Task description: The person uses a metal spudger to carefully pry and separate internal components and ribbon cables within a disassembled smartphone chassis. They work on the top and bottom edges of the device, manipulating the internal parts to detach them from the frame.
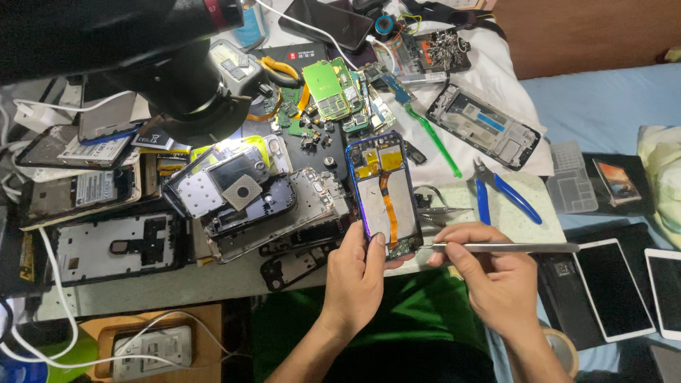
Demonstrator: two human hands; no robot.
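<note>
Two hands busy: my left hand [355, 273] grips the opened phone [384, 191] at the table edge [213, 284], my right hand [489, 273] pinches tweezers [496, 247] at its bottom end. Phone shells [241, 198] crowd left, blue pliers [507, 191] right. A black lamp [177, 78] hides the table's far corner.

Your left hand [355, 273] and right hand [489, 273] are both bare: no gloves, rings, watch or wrist strap on either. Both forearms are uncovered from the wrists back to the lower edge of the view, so no sleeve shows. Fingernails are short and unpainted. Below and between your hands, your lap is covered by a bright green fabric garment [418, 312], smooth and plain, with no print, seam detail or pocket to be made out.
</note>
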